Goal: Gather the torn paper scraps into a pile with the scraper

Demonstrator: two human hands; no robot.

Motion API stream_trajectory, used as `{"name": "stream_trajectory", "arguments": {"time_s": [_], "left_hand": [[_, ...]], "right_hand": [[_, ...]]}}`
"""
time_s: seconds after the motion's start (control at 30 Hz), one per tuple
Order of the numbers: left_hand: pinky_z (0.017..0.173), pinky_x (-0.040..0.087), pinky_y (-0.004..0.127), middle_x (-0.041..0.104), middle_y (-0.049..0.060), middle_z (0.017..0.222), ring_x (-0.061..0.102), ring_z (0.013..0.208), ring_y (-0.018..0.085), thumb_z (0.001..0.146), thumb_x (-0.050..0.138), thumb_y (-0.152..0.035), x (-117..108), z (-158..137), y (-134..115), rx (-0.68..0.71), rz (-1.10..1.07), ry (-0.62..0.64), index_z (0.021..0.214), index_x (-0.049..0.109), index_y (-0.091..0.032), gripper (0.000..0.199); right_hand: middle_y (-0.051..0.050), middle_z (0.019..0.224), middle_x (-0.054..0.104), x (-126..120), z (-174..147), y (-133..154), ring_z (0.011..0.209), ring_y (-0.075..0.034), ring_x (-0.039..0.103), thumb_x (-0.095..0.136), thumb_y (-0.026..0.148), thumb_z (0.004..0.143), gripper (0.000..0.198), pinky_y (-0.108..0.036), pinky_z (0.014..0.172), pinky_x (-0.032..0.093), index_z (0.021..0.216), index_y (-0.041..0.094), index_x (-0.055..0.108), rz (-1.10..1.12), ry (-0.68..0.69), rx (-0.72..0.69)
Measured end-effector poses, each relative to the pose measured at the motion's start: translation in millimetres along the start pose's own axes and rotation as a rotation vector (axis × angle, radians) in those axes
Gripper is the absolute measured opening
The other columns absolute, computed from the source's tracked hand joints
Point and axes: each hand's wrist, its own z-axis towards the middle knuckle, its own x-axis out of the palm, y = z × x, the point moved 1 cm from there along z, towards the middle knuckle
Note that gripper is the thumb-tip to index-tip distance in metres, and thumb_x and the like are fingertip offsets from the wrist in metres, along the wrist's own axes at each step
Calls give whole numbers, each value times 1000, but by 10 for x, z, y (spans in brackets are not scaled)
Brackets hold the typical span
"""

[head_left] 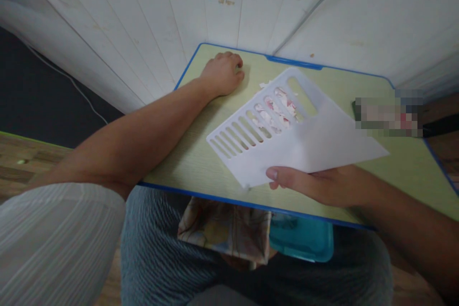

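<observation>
My right hand grips the lower edge of a white slotted sheet, thumb on top and fingers underneath. The sheet is held tilted above the table, with a row of rounded slots that widen towards its far corner. Through several slots I see torn scraps of white and reddish paper on the table. My left hand rests near the far left corner of the table, its fingers curled inward; whatever they may hold is hidden.
The pale green table has a blue rim and stands against a white panelled wall. A blurred-out object lies at its right side. Below the front edge are a patterned cloth item and a teal plastic container.
</observation>
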Motion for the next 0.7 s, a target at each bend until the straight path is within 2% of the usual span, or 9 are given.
{"name": "stream_trajectory", "arguments": {"time_s": [0.1,0.23,0.4,0.47,0.6,0.7], "left_hand": [[130,44,60,72,4,157,57,146,35,100,52,-44,11,-4,-10,-32,66,-57,147,76,-36,54],[130,45,60,74,2,155,58,146,35,101,53,-45,27,3,-12,-24,70,-63,146,76,-39,51],[130,45,59,71,7,159,57,148,36,100,51,-44,9,-5,-34,-26,79,-59,150,76,-32,57],[131,45,58,72,5,159,57,147,35,99,52,-44,4,-10,-39,-31,66,-52,148,76,-34,56],[134,41,57,73,-2,156,54,147,33,100,51,-52,13,-11,-30,-32,28,-42,142,76,-44,51],[134,41,57,72,-3,158,52,150,34,101,48,-55,19,-11,-35,-33,31,-44,143,77,-43,51]], "right_hand": [[2,85,88,7,31,67,87,-28,84,74,41,105,30,-47,108,69,78,34,84,-5,49,-23],[0,81,87,6,32,84,82,-28,83,76,42,103,30,-44,99,72,76,34,85,33,37,-27],[2,79,87,-20,9,105,75,-27,84,78,41,104,28,-43,89,73,77,35,85,39,36,-25],[3,76,87,-37,7,125,72,-27,83,79,40,102,28,-42,82,72,75,34,85,57,7,-32],[3,72,84,-36,-8,60,69,-26,84,80,34,102,32,-38,69,70,70,32,81,147,-74,72],[3,73,85,7,-48,-48,69,-26,84,78,34,103,32,-38,69,71,71,33,81,205,-104,128]]}}
